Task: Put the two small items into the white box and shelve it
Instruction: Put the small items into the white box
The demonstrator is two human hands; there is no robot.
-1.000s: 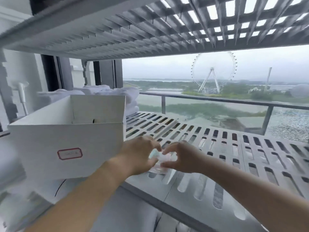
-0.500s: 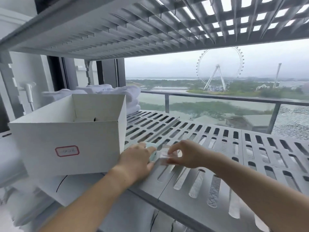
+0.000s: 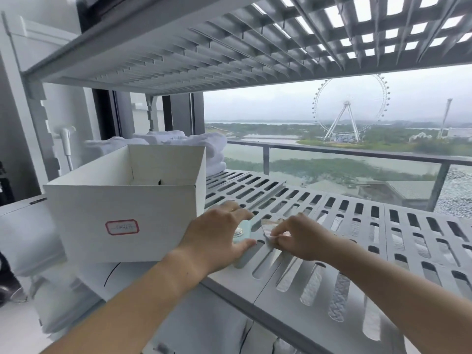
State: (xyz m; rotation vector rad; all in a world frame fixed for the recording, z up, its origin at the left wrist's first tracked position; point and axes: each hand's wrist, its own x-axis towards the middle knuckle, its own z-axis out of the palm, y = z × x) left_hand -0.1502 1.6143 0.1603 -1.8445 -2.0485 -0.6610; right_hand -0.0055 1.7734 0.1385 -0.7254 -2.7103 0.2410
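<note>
On the slotted grey shelf (image 3: pixel 332 221), just right of the white box (image 3: pixel 122 213), both hands work close together at two small items. The left hand (image 3: pixel 217 238) lies palm down over a pale mint-green item (image 3: pixel 244 235) that rests on the shelf surface, its fingers (image 3: pixel 237 208) spread across the far side and the thumb pressed along the near edge, so the item is loosely gripped from above; a small round metallic part shows on the item between thumb and fingers. The right hand (image 3: pixel 304 238) sits just beside it, its fingers (image 3: pixel 283 227) pinched closed on a thin, clear, crinkled packet (image 3: pixel 268 231) whose contents cannot be made out. The packet's free corner touches or overlaps the mint-green item. The white box stands open-topped at the shelf's left end, close to the left wrist, with a red-bordered label (image 3: pixel 122 227) on its near face; the writing is too blurred to read. Its inside looks bare as far as the view reaches. Folded white towels (image 3: pixel 204 146) are stacked behind the box. An upper slotted shelf (image 3: pixel 178 52) spans overhead. Beyond a glass balcony railing (image 3: pixel 332 152), a Ferris wheel (image 3: pixel 348 108) stands against a grey sky.
</note>
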